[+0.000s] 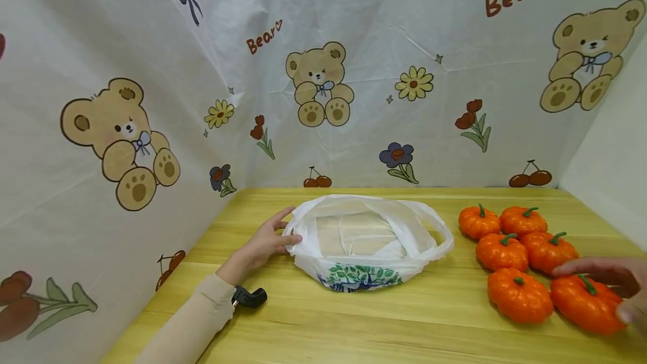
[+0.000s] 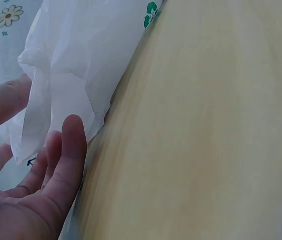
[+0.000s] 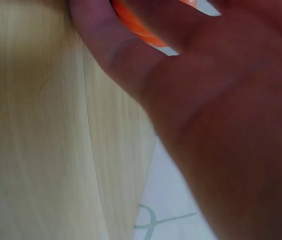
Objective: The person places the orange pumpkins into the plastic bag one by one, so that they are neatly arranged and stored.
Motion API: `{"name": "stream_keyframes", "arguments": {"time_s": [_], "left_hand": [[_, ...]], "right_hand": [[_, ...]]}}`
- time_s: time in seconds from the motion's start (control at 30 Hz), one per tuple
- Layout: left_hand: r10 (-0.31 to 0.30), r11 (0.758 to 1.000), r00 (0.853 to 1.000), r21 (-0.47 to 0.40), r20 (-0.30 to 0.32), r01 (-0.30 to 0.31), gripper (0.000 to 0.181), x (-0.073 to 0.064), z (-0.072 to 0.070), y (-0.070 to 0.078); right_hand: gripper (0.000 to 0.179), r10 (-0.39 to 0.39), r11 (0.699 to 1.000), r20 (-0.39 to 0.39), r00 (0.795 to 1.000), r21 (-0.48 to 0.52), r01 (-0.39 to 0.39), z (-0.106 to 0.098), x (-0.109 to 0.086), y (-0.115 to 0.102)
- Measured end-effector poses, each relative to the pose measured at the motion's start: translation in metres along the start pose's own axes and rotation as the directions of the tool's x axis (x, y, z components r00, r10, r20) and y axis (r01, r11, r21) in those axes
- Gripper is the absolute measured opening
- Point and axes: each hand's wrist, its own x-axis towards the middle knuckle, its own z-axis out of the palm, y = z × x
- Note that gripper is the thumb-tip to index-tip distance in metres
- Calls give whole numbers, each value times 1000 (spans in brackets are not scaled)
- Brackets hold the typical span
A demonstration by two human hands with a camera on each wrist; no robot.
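Observation:
A white plastic bag (image 1: 360, 274) with a green tree print lies on the wooden table, its mouth facing up. At its left edge, my left hand (image 1: 268, 240) holds the bag's side between thumb and fingers. The left wrist view shows the plastic (image 2: 75, 55) between the spread digits of my left hand (image 2: 35, 195). On the right, my right hand (image 1: 619, 277) curls its fingers and thumb round the front right orange pumpkin (image 1: 586, 308), which sits on the table. Close up, the right hand (image 3: 206, 85) hides most of that pumpkin (image 3: 141, 25).
Several more orange pumpkins (image 1: 520, 295) with green stems stand in two columns right of the bag. A black curved object (image 1: 250, 297) shows by the left wrist. A bear-print cloth (image 1: 354, 145) hangs behind the wooden table (image 1: 354, 330); a white wall (image 1: 611, 184) stands at right.

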Motion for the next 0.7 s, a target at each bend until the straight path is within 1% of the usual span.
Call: {"name": "stream_keyframes", "arguments": {"time_s": [0.07, 0.1, 0.13, 0.2, 0.3, 0.37, 0.43, 0.5, 0.6, 0.7], "left_hand": [[1, 1000, 1000, -8, 5, -1, 90, 1, 2, -1], [2, 1000, 1000, -12, 6, -2, 90, 1, 2, -1], [1, 1000, 1000, -19, 5, -1, 89, 1, 3, -1], [-1, 1000, 1000, -30, -1, 1, 88, 1, 4, -3], [-10, 999, 1000, -43, -17, 9, 85, 2, 6, -4], [-21, 998, 999, -51, -28, 20, 81, 3, 8, -5], [-31, 998, 999, -59, -38, 28, 79, 3, 8, -6], [-40, 997, 998, -69, -48, 37, 76, 4, 8, -6], [-44, 996, 997, -77, -58, 39, 72, 4, 7, -6], [-54, 995, 997, -89, -63, 48, 66, 5, 6, -5]], "right_hand": [[69, 23, 1000, -11, 1000, -8, -23, 3, -3, 3], [70, -14, 999, -13, 1000, -43, 13, 5, -3, 5], [69, -27, 998, -29, 999, -65, 25, 7, -4, 6], [69, -38, 996, -67, 997, -82, 33, 11, -5, 8], [69, -43, 997, -69, 997, -69, 38, 13, -4, 7], [69, 37, 999, -63, 997, 9, -37, 12, -4, 4], [69, 70, 997, -47, 996, 44, -68, 11, -4, 1], [68, 90, 995, -38, 995, 43, -88, 10, -4, -1], [66, 115, 993, -47, 992, 25, -114, 8, -4, -4], [66, 95, 995, -67, 993, -16, -97, 6, -5, -3]]}}
